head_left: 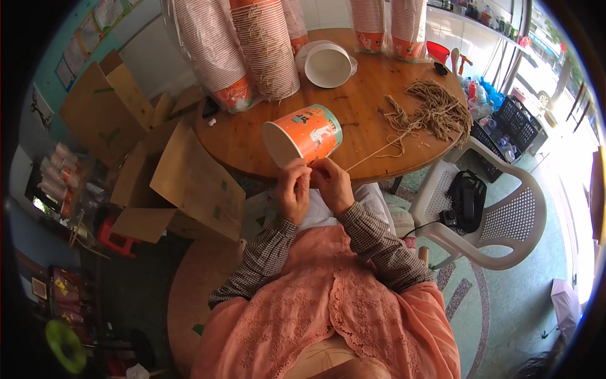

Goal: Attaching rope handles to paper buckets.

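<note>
An orange paper tub (319, 136) with a white animal print and a green band lies tilted on its side at the near edge of the table. My left hand (293, 192) is pinched closed just below its white round end; what lies in the fingers is too small to make out. Close beside it, my right hand (334, 187) is closed on a strand of twine (369, 156). That strand runs taut to the right, into a loose heap of brown twine (435, 110) on the table. Both hands are at the tub's lower side, fingertips nearly touching.
Tall stacks of paper tubs (262, 50), several in clear plastic, stand at the back of the round wooden table (360, 101). A white tub (328, 65) lies near them. Open cardboard boxes (196, 180) are at the left; a white plastic chair (511, 215) holds a black bag (467, 201).
</note>
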`<action>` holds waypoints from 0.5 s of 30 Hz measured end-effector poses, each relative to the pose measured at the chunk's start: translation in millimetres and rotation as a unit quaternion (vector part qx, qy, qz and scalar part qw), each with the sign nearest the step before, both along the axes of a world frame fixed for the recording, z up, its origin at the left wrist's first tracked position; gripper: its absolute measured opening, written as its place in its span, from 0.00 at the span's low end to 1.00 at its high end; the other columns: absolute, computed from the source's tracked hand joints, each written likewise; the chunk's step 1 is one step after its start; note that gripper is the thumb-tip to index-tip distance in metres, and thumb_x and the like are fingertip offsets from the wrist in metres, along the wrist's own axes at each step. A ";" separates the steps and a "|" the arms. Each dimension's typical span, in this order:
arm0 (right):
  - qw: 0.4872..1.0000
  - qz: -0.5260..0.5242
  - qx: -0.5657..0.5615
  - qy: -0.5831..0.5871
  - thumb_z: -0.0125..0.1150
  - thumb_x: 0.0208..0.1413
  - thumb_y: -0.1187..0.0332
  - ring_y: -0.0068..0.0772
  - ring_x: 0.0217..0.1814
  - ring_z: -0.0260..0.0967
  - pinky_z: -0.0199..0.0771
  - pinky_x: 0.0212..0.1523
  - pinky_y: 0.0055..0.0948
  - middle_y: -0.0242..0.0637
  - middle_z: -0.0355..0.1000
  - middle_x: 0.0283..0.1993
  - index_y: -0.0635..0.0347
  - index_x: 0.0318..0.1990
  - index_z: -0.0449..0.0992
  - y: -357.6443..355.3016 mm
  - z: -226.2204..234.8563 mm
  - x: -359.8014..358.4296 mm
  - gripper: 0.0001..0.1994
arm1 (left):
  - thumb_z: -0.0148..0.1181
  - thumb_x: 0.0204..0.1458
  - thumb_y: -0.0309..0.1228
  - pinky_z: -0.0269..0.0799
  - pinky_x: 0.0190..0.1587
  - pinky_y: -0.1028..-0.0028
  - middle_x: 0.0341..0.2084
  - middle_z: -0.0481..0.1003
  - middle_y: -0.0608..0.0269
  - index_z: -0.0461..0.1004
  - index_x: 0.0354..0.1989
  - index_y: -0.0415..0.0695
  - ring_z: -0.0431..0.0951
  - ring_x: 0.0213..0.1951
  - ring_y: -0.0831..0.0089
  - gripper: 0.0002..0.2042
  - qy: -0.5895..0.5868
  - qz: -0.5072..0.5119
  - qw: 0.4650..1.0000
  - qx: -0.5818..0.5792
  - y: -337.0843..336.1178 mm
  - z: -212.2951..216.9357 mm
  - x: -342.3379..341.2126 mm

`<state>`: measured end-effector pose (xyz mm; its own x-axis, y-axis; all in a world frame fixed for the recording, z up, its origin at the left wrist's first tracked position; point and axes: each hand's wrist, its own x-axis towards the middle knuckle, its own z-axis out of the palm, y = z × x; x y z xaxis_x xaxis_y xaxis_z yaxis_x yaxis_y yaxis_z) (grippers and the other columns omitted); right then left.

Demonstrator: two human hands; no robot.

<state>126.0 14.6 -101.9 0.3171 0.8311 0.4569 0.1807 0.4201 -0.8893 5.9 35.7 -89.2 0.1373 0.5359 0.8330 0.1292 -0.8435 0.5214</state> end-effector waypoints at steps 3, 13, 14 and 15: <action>0.995 0.012 0.032 -0.095 0.59 0.50 0.75 0.42 0.33 0.73 0.73 0.34 0.31 0.43 0.73 0.32 0.62 0.39 0.75 1.1 4.9 -3.1 0.08 | 0.54 0.57 0.23 0.72 0.40 0.68 0.32 0.75 0.54 0.73 0.37 0.38 0.77 0.36 0.61 0.03 0.035 -0.009 0.999 0.001 6.2 12.9 -2.4; 0.997 0.057 -0.003 -0.060 0.60 0.56 0.70 0.16 0.28 0.65 0.68 0.31 0.21 0.33 0.73 0.29 0.66 0.47 0.74 -5.9 30.4 14.0 0.13 | 0.49 0.62 0.28 0.68 0.38 0.76 0.30 0.73 0.61 0.63 0.53 0.40 0.73 0.34 0.76 0.12 0.031 -0.097 0.976 -0.190 26.7 27.1 -21.4; 0.997 0.057 -0.002 -0.061 0.60 0.56 0.70 0.16 0.28 0.65 0.68 0.31 0.21 0.33 0.73 0.29 0.66 0.47 0.74 -2.7 31.6 14.6 0.13 | 0.49 0.62 0.28 0.68 0.38 0.76 0.30 0.73 0.61 0.63 0.53 0.40 0.73 0.34 0.76 0.12 0.030 -0.097 0.977 -0.189 25.0 28.6 -21.6; 0.996 0.088 -0.021 -0.009 0.60 0.56 0.71 0.15 0.29 0.65 0.68 0.31 0.20 0.32 0.73 0.29 0.67 0.46 0.74 0.1 32.8 14.2 0.12 | 0.49 0.62 0.28 0.67 0.38 0.77 0.29 0.72 0.62 0.61 0.54 0.40 0.71 0.33 0.77 0.13 0.031 -0.114 0.974 -0.196 23.3 29.8 -21.2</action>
<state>140.2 14.7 -69.1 0.1575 0.8911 0.4256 0.1246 0.4096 -0.9037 -15.3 59.0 -59.4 0.3328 0.7607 0.5574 0.0039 -0.5921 0.8058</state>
